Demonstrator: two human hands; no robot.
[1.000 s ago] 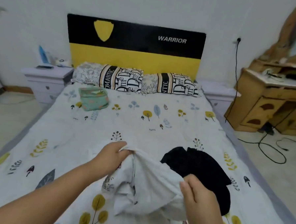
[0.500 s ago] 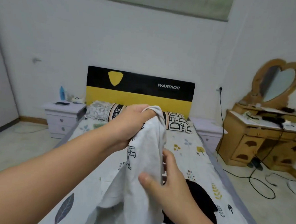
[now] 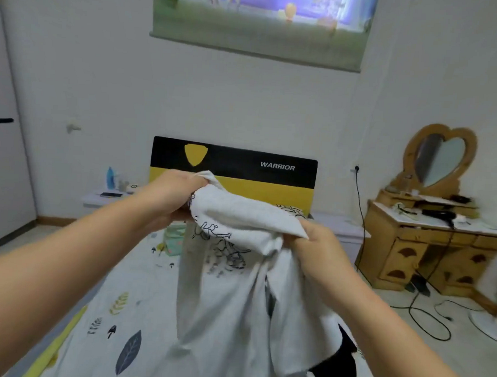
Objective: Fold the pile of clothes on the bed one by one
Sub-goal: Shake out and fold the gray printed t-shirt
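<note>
Both hands are closed on one white garment (image 3: pixel 230 288), held up in the air over the bed (image 3: pixel 138 298). The left hand (image 3: pixel 172 196) has a fistful of cloth bunched tight at the top edge, fingers curled fully round it. The right hand (image 3: pixel 316 246) pinches another part of the same edge, a little lower and to the right, thumb pressed over a folded corner. Between the two grips the fabric runs as a short, thick, rumpled band, sloping down from left to right.

Held by its top like this, the garment hangs by its own weight, so its long axis runs roughly straight down from the hands toward the mattress. A black line drawing printed on it sits just under the left grip, facing the person. The lower end is out of view at the bottom of the frame, so I cannot tell whether it touches the bed. The hold looks meant to let the cloth drop open and show its shape, probably before the hands move apart to find shoulders or a hem; it is not yet spread flat.

Below and right of the right hand, partly behind the hanging cloth, a black garment (image 3: pixel 338 366) lies on the bed, seemingly next in line. Beyond the left hand, near the headboard (image 3: pixel 242 170), a green folded item (image 3: pixel 174 239) rests on the sheet.
</note>
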